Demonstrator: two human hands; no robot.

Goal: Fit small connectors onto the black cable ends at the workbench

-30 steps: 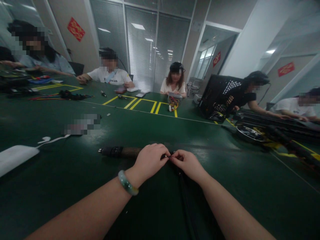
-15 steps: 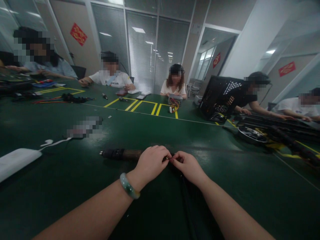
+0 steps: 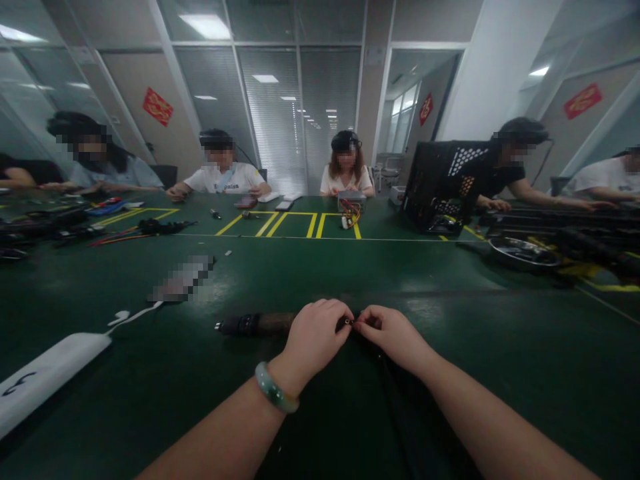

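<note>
A dark electric screwdriver [image 3: 273,324] lies across the green table, its metal tip pointing left and its brown body running under my left hand [image 3: 317,333]. The fingers of that hand are curled over its rear end. A small brass-coloured ring shows beside the left fingertips. Close against them, my right hand [image 3: 393,333] pinches thumb and forefinger together at the rear of the tool; what lies between those fingertips is too small to make out. A dark strip, perhaps a cable, runs from below the right hand toward me, hard to see against the table.
At left lie a white power strip [image 3: 55,373] with a white cord and a blurred-out device [image 3: 183,279]. Across the table [image 3: 280,270] several people work among wires [image 3: 145,229]. A black perforated case [image 3: 435,187] and a metal bowl [image 3: 523,253] stand at right.
The camera view has tilted up and levelled, so the scene sits differently in the picture. Both hands keep the same hold at the screwdriver's rear end.
</note>
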